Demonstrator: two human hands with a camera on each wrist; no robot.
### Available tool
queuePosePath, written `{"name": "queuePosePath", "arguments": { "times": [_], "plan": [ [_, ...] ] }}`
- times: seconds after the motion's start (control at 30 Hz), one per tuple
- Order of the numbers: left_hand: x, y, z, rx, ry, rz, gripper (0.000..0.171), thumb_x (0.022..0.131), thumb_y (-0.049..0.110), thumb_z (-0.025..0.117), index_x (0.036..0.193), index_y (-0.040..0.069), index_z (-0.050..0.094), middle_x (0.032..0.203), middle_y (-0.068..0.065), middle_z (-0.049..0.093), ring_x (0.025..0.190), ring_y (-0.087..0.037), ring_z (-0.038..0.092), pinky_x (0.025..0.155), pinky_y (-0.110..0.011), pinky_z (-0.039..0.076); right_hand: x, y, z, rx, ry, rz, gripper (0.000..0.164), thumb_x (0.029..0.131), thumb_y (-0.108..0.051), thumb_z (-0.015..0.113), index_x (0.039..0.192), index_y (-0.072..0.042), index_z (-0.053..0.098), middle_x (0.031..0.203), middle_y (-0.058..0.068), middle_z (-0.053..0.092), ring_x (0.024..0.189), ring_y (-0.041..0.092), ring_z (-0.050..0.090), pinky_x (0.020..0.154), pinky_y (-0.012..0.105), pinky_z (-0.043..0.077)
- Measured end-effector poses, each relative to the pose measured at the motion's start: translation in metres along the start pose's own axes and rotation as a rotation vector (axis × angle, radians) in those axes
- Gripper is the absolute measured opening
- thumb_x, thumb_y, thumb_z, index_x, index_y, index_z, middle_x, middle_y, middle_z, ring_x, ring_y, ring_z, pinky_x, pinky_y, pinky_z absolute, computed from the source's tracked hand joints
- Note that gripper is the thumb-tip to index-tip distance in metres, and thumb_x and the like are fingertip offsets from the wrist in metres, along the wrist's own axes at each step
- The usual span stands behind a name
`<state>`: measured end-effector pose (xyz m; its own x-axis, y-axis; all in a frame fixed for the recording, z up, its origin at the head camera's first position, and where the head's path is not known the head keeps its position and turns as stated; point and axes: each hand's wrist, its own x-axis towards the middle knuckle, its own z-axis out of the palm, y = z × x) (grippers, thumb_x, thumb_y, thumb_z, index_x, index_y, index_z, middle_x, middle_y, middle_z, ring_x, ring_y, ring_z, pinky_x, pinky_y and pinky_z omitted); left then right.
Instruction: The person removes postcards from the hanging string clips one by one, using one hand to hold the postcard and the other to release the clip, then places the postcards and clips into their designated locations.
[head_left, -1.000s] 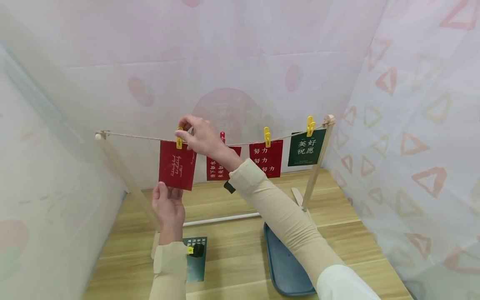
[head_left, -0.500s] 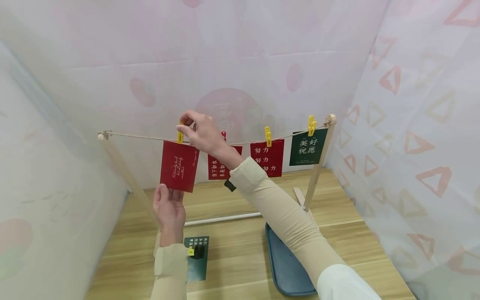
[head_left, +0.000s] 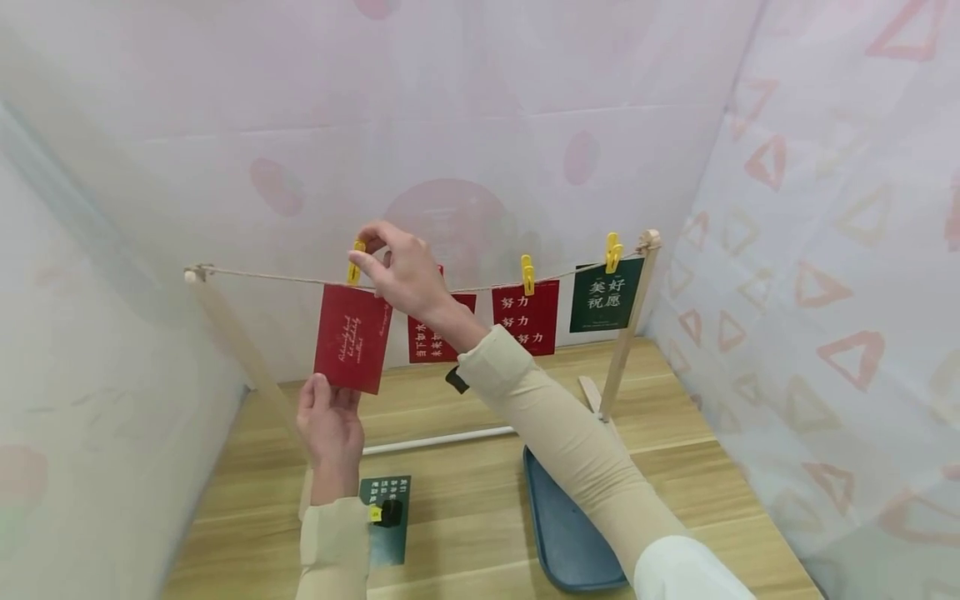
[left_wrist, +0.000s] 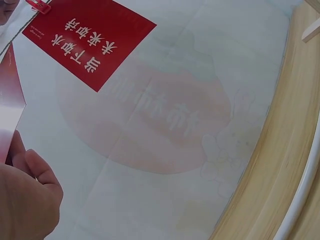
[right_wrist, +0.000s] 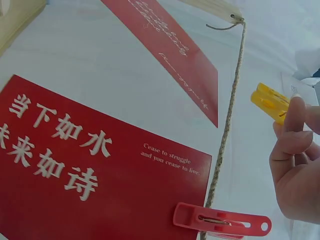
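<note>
My left hand (head_left: 332,427) pinches the lower edge of a red card (head_left: 349,340) with white script, just below the twine (head_left: 277,277). My right hand (head_left: 408,273) pinches a yellow clothespin (head_left: 356,263) above the card. In the right wrist view this clothespin (right_wrist: 269,102) is off the twine (right_wrist: 229,115), and the script card (right_wrist: 170,45) lies on the twine's other side. Beside it, a second red card (right_wrist: 95,165) hangs from a red clothespin (right_wrist: 222,221). In the left wrist view the left hand (left_wrist: 30,197) is partly cut off.
Farther right hang another red card (head_left: 527,318) and a green card (head_left: 606,297) on yellow clothespins. Wooden posts (head_left: 628,350) hold the twine. A blue tray (head_left: 566,525) and a teal card (head_left: 390,546) lie on the wooden table (head_left: 457,517).
The yellow clothespin in my right hand has come up off the red card's top edge and the twine. My left hand has lowered that card slightly.
</note>
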<state>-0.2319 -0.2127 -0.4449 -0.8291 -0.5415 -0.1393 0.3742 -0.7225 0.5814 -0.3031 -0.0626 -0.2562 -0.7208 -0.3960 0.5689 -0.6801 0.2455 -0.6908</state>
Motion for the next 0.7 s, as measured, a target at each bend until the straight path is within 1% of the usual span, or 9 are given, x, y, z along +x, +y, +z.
{"name": "queuePosePath", "arguments": {
  "times": [0.07, 0.1, 0.17, 0.27, 0.37, 0.47, 0.57, 0.7],
  "plan": [
    [-0.001, 0.0, -0.001, 0.005, -0.003, 0.004, 0.044, 0.087, 0.028, 0.072, 0.125, 0.009, 0.058, 0.129, -0.008, 0.065, 0.111, -0.021, 0.067, 0.093, -0.03, 0.055, -0.004, 0.0, 0.0, 0.02, 0.007, -0.002, 0.029, 0.096, -0.017, 0.064, 0.12, -0.002, 0.059, 0.106, 0.01, 0.066, 0.056, 0.014, 0.058, 0.056, 0.02, 0.051],
    [-0.002, 0.001, -0.001, 0.002, 0.001, 0.005, 0.045, 0.087, 0.028, 0.072, 0.125, 0.009, 0.058, 0.129, -0.008, 0.065, 0.112, -0.022, 0.067, 0.094, -0.031, 0.055, -0.005, 0.001, 0.0, 0.014, 0.009, -0.003, 0.03, 0.096, -0.017, 0.064, 0.121, -0.002, 0.059, 0.107, 0.01, 0.066, 0.056, 0.013, 0.058, 0.056, 0.02, 0.05],
    [-0.004, 0.001, -0.002, 0.013, 0.006, 0.01, 0.044, 0.088, 0.028, 0.071, 0.125, 0.009, 0.057, 0.13, -0.009, 0.064, 0.114, -0.022, 0.066, 0.095, -0.031, 0.054, -0.009, 0.001, 0.0, -0.005, 0.014, -0.01, 0.032, 0.095, -0.018, 0.065, 0.123, -0.003, 0.059, 0.109, 0.009, 0.067, 0.059, 0.013, 0.058, 0.058, 0.019, 0.05],
    [-0.006, 0.001, -0.004, 0.012, 0.022, 0.001, 0.046, 0.087, 0.027, 0.072, 0.126, 0.009, 0.057, 0.132, -0.008, 0.063, 0.115, -0.022, 0.065, 0.096, -0.031, 0.054, -0.012, 0.001, -0.002, -0.043, 0.013, -0.008, 0.034, 0.095, -0.02, 0.066, 0.125, -0.004, 0.06, 0.112, 0.008, 0.068, 0.066, 0.014, 0.058, 0.063, 0.016, 0.048],
    [-0.007, 0.002, -0.006, 0.027, 0.023, -0.01, 0.047, 0.087, 0.028, 0.072, 0.126, 0.01, 0.056, 0.133, -0.007, 0.062, 0.114, -0.021, 0.064, 0.096, -0.03, 0.054, -0.016, 0.002, -0.003, -0.047, 0.013, 0.001, 0.035, 0.095, -0.02, 0.066, 0.125, -0.004, 0.061, 0.112, 0.008, 0.069, 0.07, 0.015, 0.058, 0.065, 0.016, 0.048],
    [-0.008, 0.003, -0.008, 0.043, 0.023, -0.016, 0.048, 0.087, 0.029, 0.073, 0.127, 0.01, 0.055, 0.134, -0.007, 0.062, 0.115, -0.021, 0.064, 0.095, -0.029, 0.054, -0.02, 0.003, -0.003, -0.009, -0.01, 0.023, 0.036, 0.095, -0.021, 0.066, 0.126, -0.004, 0.06, 0.113, 0.008, 0.07, 0.068, 0.016, 0.062, 0.062, 0.017, 0.051],
    [-0.01, 0.004, -0.012, 0.044, 0.032, -0.026, 0.049, 0.085, 0.029, 0.074, 0.126, 0.01, 0.056, 0.135, -0.006, 0.061, 0.116, -0.022, 0.063, 0.096, -0.03, 0.054, -0.026, 0.005, -0.002, 0.051, -0.047, 0.052, 0.037, 0.095, -0.022, 0.066, 0.127, -0.004, 0.06, 0.113, 0.009, 0.069, 0.067, 0.018, 0.065, 0.06, 0.02, 0.054],
    [-0.011, 0.004, -0.017, 0.025, 0.039, -0.046, 0.047, 0.085, 0.027, 0.075, 0.124, 0.01, 0.055, 0.136, -0.007, 0.061, 0.117, -0.022, 0.062, 0.096, -0.031, 0.054, -0.039, 0.012, 0.002, 0.146, -0.073, 0.078, 0.036, 0.094, -0.022, 0.066, 0.124, -0.003, 0.061, 0.106, 0.009, 0.069, 0.065, 0.021, 0.067, 0.057, 0.025, 0.055]
  ]
}}
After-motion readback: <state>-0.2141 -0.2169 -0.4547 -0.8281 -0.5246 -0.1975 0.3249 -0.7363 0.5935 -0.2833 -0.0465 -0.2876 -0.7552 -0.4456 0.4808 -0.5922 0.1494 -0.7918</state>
